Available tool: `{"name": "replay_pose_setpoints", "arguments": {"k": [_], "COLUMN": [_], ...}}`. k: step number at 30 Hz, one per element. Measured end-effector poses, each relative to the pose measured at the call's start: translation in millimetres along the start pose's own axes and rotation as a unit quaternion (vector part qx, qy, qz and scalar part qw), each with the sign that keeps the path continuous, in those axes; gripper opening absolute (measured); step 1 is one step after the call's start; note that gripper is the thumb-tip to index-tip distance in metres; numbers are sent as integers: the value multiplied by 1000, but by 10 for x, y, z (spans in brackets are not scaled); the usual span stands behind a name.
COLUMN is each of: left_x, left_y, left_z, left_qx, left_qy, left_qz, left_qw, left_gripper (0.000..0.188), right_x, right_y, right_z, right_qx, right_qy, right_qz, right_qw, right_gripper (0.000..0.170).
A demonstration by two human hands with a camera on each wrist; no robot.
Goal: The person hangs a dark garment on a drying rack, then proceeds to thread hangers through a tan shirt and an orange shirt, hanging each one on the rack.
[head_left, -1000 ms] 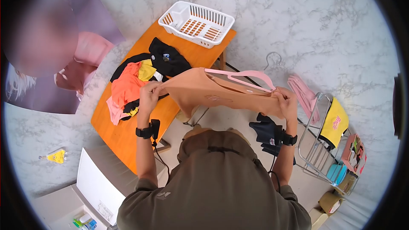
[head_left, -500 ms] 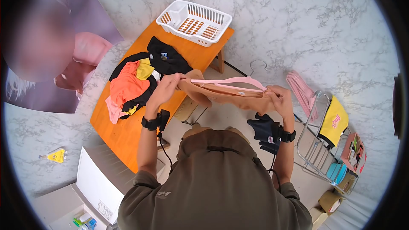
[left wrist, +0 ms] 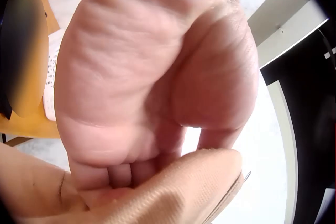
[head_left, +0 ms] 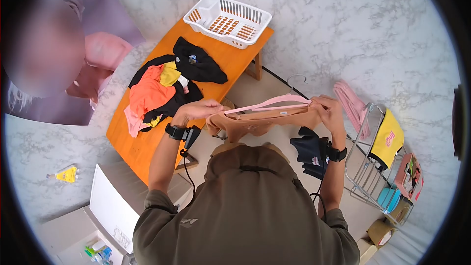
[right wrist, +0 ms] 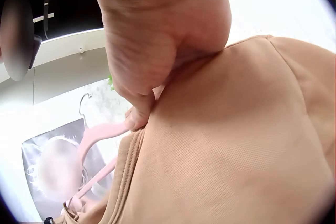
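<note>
A tan short-sleeved top (head_left: 267, 123) hangs stretched between both hands in front of the body. Inside its neckline lies a pink hanger (head_left: 274, 100), its metal hook pointing away from the body. My left hand (head_left: 200, 110) grips the top at the left shoulder; in the left wrist view its fingers (left wrist: 119, 174) curl behind the fabric (left wrist: 173, 192). At the other shoulder, my right hand (head_left: 330, 113) pinches the cloth together with the hanger's end. From the right wrist, the hanger (right wrist: 102, 132) shows coming out of the neck opening beside the fingertips.
On the orange table (head_left: 235, 64), left, lie a clothes pile (head_left: 147, 91) and a white basket (head_left: 228, 18). Right stand a metal rack (head_left: 360, 167) with a yellow garment (head_left: 387, 137) and pink hangers (head_left: 351, 105). A dark garment (head_left: 308, 153) hangs below my right hand.
My left hand has moved right, drawing the top's left shoulder in to the hanger's left end. The top is less stretched, and the hanger's hook has shifted left and nearer.
</note>
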State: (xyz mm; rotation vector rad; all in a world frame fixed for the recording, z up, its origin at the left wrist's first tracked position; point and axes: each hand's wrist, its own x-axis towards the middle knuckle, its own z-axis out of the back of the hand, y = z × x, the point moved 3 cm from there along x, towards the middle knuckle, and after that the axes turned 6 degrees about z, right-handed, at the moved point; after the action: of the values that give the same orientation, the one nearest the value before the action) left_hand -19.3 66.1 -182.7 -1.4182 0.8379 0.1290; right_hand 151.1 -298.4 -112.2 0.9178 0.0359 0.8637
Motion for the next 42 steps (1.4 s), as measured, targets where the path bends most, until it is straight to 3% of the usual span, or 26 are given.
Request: {"name": "replay_pose_setpoints", "arguments": {"k": [1, 3, 4, 6, 10, 12, 15, 19, 22, 24, 28, 30, 31, 33, 34, 36, 37, 39, 42], "left_x": [-31, -222, -194, -104, -82, -184, -193, -156, -141, -51, 14, 7, 7, -86, -86, -172, -177, -286, -338], "left_y": [0, -381, -323, -244, -116, -233, -200, -150, -89, 81, 178, 210, 235, 107, 79, -69, -118, -274, -402], "left_z": [-18, -209, -214, -246, -207, -285, -332, -323, -323, -294, -297, -189, -195, -169, -203, -271, -297, -353, -406], "left_qx": [-2, 30, 27, 33, 24, -34, 8, -5, -106, -88, -49, -24, -24, 87, 87, 230, 230, 274, 188], "left_qy": [-1, -36, -37, 39, 62, -10, -47, 6, 3, 84, 44, -136, -137, -325, -326, -485, -486, -588, -615], "left_qz": [0, 103, 103, -90, -50, 5, 60, 61, 67, 23, -30, -58, -58, -142, -142, -226, -226, -273, -233], "left_qw": [1000, 994, 994, 995, 997, 999, 997, 998, 992, 992, 997, 989, 989, 931, 931, 813, 812, 710, 730], "left_gripper": [41, 40, 40, 41, 42, 40, 39, 37, 34, 27, 17, 19, 19, 15, 15, 15, 15, 10, 7], "right_x": [4, 7, 9, 14, -2, -18, -12, -4, -23, -22, -38, -55, -64, -67, -67, -74, -72, -54, -60], "right_y": [8, 40, 56, 72, 82, 80, 142, 164, 181, 207, 183, 186, 188, 186, 171, 135, 121, 170, 167], "right_z": [-7, -19, -24, -25, -23, -31, -47, -44, -36, -55, -94, -127, -150, -193, -215, -261, -267, -290, -349], "right_qx": [-15, -19, -25, -28, -25, -29, -45, -77, -74, -83, -108, -107, -106, -106, -107, -94, -82, -109, -130], "right_qy": [2, 6, 6, 15, 23, 23, 23, 20, 11, 12, 9, 26, 43, 41, 39, 32, 24, 43, 45], "right_qz": [3, 4, 4, 12, 11, 17, 28, 49, 56, 72, 80, 69, 58, 43, 26, 20, 13, -4, -9], "right_qw": [1000, 1000, 1000, 999, 999, 999, 998, 996, 996, 994, 991, 992, 992, 993, 993, 995, 996, 993, 991], "right_gripper": [19, 19, 19, 17, 15, 15, 15, 15, 16, 16, 16, 16, 16, 16, 16, 17, 18, 18, 18]}}
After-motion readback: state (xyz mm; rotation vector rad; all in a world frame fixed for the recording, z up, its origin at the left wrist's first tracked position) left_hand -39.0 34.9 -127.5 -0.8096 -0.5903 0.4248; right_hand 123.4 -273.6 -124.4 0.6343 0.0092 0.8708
